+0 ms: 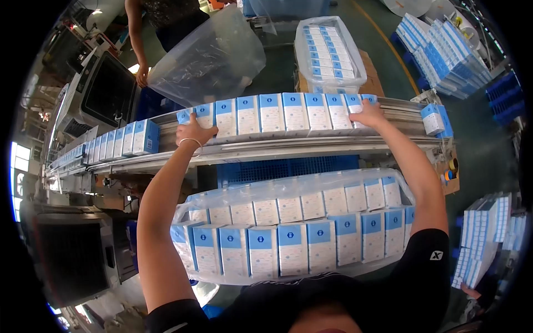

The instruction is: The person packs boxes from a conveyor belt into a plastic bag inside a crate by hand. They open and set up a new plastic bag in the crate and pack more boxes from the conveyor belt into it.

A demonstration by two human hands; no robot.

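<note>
A row of several blue-and-white packs point(271, 114) stands upright, side by side, on the metal conveyor point(288, 145). My left hand point(194, 133) presses on the left end of this row, thumb and fingers against the packs. At the right end my right hand point(367, 115) grips the last packs, so the row is squeezed between both hands. Close to my body lies a clear plastic bag point(233, 194), its mouth spread around two rows of similar packs point(291, 250).
Left on the conveyor, more packs point(130, 139) queue; one pack group point(436, 121) sits at its right end. Across it, a person's hand point(142, 76) holds a clear bag point(214, 55), beside a filled bag point(327, 53). Stacked packs point(444, 53) stand on pallets at right.
</note>
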